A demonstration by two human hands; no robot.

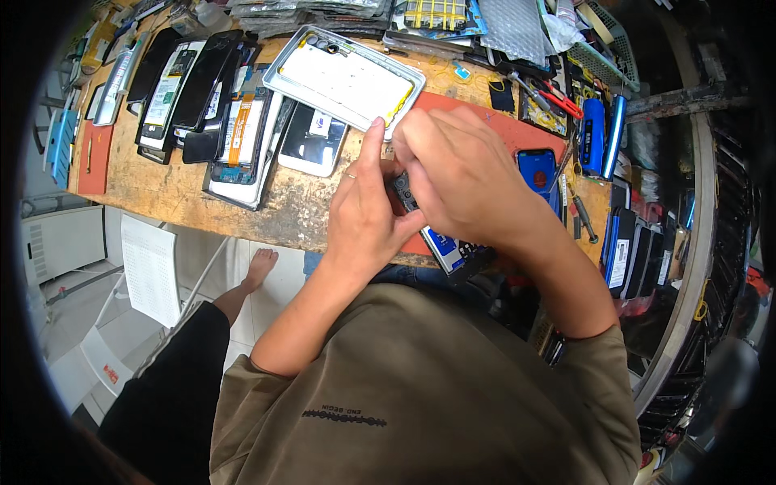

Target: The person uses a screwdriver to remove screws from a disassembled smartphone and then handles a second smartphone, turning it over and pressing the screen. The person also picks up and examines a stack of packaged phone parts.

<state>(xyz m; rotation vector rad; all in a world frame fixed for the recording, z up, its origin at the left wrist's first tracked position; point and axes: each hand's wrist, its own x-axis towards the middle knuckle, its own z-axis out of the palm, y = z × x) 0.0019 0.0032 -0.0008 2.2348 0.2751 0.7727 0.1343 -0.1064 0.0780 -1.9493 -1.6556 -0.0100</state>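
Observation:
An opened phone [444, 245] with dark inner parts and a blue battery is tilted between my hands at the bench's near edge. My left hand [364, 206] grips its edge with the thumb across it, while the index finger points up and away. Over the phone's far end my right hand [469, 174] is closed in a pinch; whatever is in its fingers is hidden behind the knuckles. Just beyond my fingertips lies a white phone back cover [347, 77], inner side up, with a camera opening and yellow adhesive along one end.
Several dismantled phones [242, 129] lie to the left on the wooden bench [299, 202]. A white phone [314, 141] rests beside them. The red mat [517, 125] carries a blue-screened phone [537, 170]. Red-handled pliers [564, 101] and a screwdriver [584, 218] lie at right. Another person's leg [234, 303] is at left.

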